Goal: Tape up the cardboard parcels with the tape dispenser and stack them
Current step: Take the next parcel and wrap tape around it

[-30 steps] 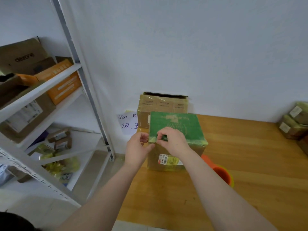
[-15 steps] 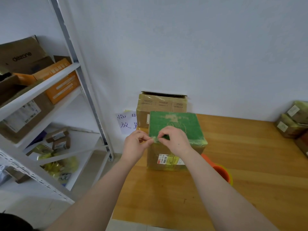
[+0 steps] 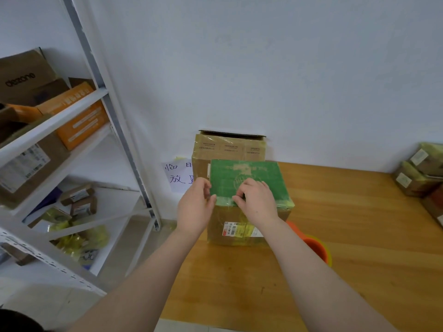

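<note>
So far left there's a white metal shelf rack (image 3: 72, 125) with a brown box (image 3: 24, 75) and an orange box (image 3: 79, 116) up top, plus smaller packets lower down. Just past it a handwritten paper note (image 3: 178, 174) is stuck on the wall, right by the worktop's (image 3: 359, 236) back left corner. Then the left hand (image 3: 195, 207): fingers curled round the near left corner of the green-topped parcel (image 3: 244, 178), thumb on the near edge. That parcel sits in the worktop's back left corner, touching a taller cardboard parcel (image 3: 230, 147) that stands behind it against the wall. The right hand (image 3: 257, 200) is on the green top too, by its near edge, fingers curled with the tips pressed down and the thumb at the edge, kind of pinching the rim. Can't tell if there's any tape between the fingers. Just right of the parcel, half hidden by the right forearm, is an orange thing (image 3: 316, 248) with a yellow-green rim; honestly not sure what it is. A few more wrapped parcels (image 3: 417, 173) are stacked at the right edge.
</note>
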